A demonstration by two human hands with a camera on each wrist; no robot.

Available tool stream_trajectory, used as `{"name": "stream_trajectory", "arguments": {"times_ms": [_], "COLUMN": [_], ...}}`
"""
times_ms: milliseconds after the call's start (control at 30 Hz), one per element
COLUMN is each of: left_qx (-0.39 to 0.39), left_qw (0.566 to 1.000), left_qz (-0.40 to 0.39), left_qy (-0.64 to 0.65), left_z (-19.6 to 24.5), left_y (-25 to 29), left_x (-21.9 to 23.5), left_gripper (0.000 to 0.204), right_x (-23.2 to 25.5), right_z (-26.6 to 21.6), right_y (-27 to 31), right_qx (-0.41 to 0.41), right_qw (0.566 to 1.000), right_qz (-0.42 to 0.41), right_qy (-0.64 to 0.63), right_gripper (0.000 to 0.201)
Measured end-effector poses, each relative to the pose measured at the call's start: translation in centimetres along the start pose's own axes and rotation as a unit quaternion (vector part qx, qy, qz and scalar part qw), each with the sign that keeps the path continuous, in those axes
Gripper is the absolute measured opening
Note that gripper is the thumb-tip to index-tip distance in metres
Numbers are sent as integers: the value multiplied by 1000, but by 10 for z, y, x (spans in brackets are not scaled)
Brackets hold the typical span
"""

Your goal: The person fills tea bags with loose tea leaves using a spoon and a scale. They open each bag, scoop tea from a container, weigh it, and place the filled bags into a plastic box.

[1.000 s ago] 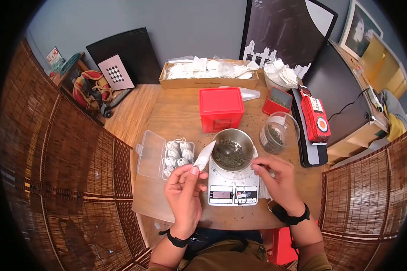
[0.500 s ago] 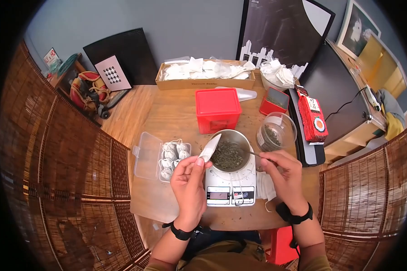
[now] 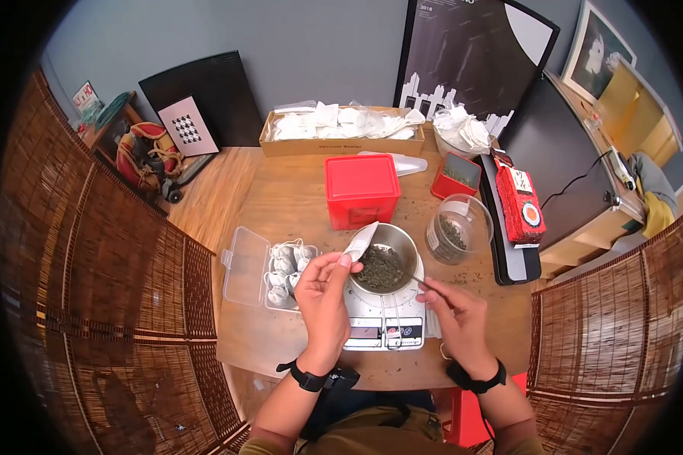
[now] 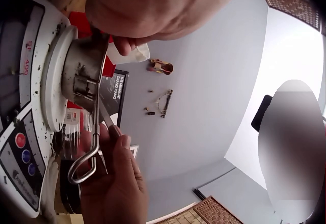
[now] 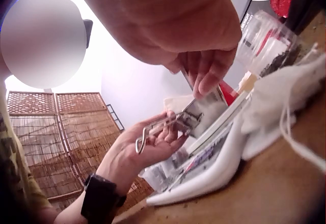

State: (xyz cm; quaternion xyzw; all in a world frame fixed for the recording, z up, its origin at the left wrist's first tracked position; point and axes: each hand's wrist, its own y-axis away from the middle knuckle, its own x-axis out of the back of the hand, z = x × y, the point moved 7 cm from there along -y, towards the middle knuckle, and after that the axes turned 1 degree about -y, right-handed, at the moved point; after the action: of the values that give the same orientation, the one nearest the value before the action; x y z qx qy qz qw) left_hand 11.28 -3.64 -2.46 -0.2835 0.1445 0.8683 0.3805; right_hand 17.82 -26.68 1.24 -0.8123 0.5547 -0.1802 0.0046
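Observation:
A metal pot with a wire handle (image 3: pixel 404 244) stands on a white kitchen scale (image 3: pixel 406 334), dark dried leaves (image 3: pixel 379 271) heaped inside. My left hand (image 3: pixel 325 299) pinches a small white cloth pouch (image 3: pixel 363 240) between thumb and fingers, tilted over the pot's left rim. From the right, my right hand (image 3: pixel 459 318) grips the thin metal handle of a spoon (image 4: pixel 106 114); its bowl is down in the pot, hidden among the leaves. Left of my left hand, a clear plastic box (image 3: pixel 244 269) with its lid folded back contains several filled, tied pouches (image 3: pixel 283 263).
Behind the pot stands a red tin (image 3: pixel 363 189). A clear jar of leaves (image 3: pixel 463 239) and a smaller open red tin (image 3: pixel 457 176) are at the right, beside a red packet (image 3: pixel 520 201). At the back, a cardboard box (image 3: pixel 341 148) holds white pouches. Leaf crumbs dot the table.
The pouch has shifted right, from beside the pot to over its left rim. My right hand drew right and up with the spoon, then came back left and down to the pot.

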Motion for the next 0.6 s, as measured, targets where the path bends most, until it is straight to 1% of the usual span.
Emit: {"name": "stream_trajectory", "arguments": {"times_ms": [33, 133, 167, 200, 267, 300, 367, 400, 467, 500, 533, 600], "left_qx": [0, 13, 14, 13, 11, 4, -2, -17, -35, -39, -42, -54], "left_qw": [1000, 1000, 1000, 1000, 1000, 999, 999, 998, 996, 993, 989, 987], "left_qz": [-2, -8, -10, -12, -14, -13, -13, -21, -28, -28, -27, -27], "left_qy": [-3, -7, -7, -10, -14, -33, -52, -64, -76, -108, -140, -150], "left_z": [-1, -4, -5, -4, -3, 0, 6, 13, 24, 30, 35, 43], "left_y": [0, 0, 0, 0, -1, -1, 0, 1, 4, 5, 6, 9], "left_x": [-1, -5, -6, -7, -7, -6, -6, -9, -12, -14, -16, -18], "left_gripper": [13, 13, 13, 13, 14, 14, 14, 15, 16, 15, 15, 15], "right_x": [-5, -8, -7, -6, 5, 8, 18, 20, 18, 19, 18, 16], "right_z": [5, 2, -1, -5, -26, -28, -39, -45, -55, -58, -59, -55], "right_y": [7, 19, 20, 20, 18, 13, 2, -5, -18, -23, -27, -29], "right_qx": [-25, -10, 20, 20, 73, 73, 129, 130, 127, 130, 129, 130], "right_qw": [999, 999, 999, 999, 994, 994, 982, 982, 978, 978, 976, 973], "right_qz": [-1, -23, -20, -18, 41, 42, 63, 63, 30, 29, 13, -4], "right_qy": [-26, -19, 16, 17, 75, 75, 122, 122, 162, 162, 176, 190], "right_gripper": [26, 27, 25, 25, 23, 23, 20, 20, 16, 16, 15, 13]}}
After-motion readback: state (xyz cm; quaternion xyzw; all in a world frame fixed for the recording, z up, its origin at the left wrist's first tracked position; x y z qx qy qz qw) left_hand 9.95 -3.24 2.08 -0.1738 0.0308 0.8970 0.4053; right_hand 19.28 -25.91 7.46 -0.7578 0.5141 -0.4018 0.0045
